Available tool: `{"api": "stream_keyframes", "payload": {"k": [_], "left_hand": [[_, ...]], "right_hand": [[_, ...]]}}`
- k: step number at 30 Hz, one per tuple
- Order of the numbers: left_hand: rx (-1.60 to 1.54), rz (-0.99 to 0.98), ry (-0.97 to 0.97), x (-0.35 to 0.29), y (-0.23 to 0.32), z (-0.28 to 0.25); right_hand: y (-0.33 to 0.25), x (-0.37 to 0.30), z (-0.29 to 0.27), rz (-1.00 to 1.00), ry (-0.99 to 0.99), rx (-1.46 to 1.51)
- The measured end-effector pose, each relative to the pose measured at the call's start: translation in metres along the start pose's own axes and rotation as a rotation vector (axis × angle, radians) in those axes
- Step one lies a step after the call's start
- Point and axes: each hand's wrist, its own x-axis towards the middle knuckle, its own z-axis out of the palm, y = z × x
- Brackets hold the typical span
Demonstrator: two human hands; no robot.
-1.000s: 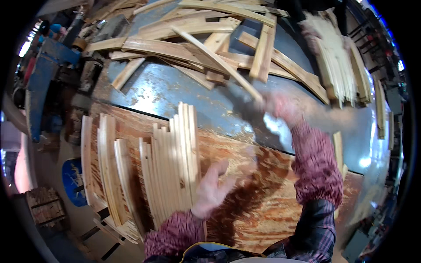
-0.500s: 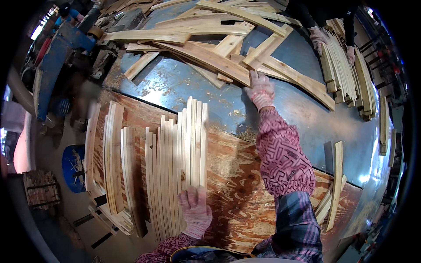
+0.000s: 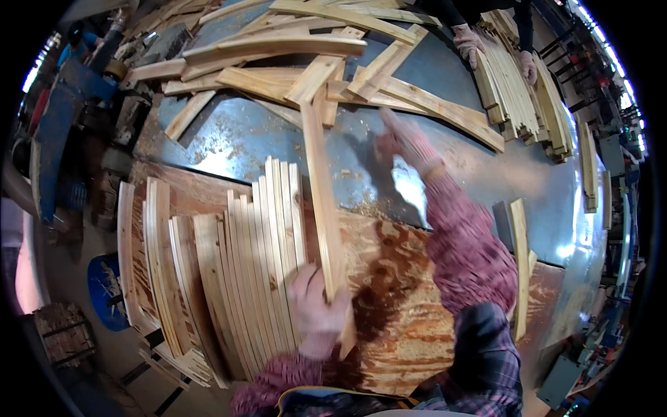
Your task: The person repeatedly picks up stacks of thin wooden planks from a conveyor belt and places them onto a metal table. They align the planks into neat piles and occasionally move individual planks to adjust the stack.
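Observation:
My left hand (image 3: 316, 306), in a pale pink glove, is closed around the near end of a wooden board (image 3: 321, 194). This board runs away from me, and its far end lies by the loose pile. Just left of it, a row of narrow wooden strips (image 3: 260, 260) stands packed side by side on the plywood. My right hand (image 3: 411, 144), also gloved and smeared by motion, hovers over the metal tabletop with fingers stretched apart and nothing in them. Ahead of it lies a jumbled pile of boards (image 3: 278, 47).
Across the metal table (image 3: 445, 181), a co-worker's gloved hands (image 3: 469, 45) rest on a bundle of strips (image 3: 507, 83). Two pieces of wood (image 3: 520, 257) lie near the right edge. A blue bin (image 3: 105, 295) with scraps stands on the floor at left; machinery (image 3: 62, 132) is behind it.
A board has swung from the pile toward me, and my left hand has left the strip row and taken its near end. My right hand has let go of the board.

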Motion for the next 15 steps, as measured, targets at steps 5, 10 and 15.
{"api": "stream_keyframes", "payload": {"k": [5, 10, 15], "left_hand": [[0.519, 0.096, -0.352, -0.043, -0.016, -0.034], [-0.363, -0.143, -0.445, 0.061, -0.017, -0.001], [-0.998, -0.617, -0.741, 0.09, 0.043, 0.093]], "right_hand": [[-0.005, 0.109, -0.004, -0.273, 0.421, 0.608], [0.059, -0.101, 0.031, -0.427, 0.28, -0.751], [0.097, -0.219, 0.003, -0.034, -0.263, -0.484]]}}
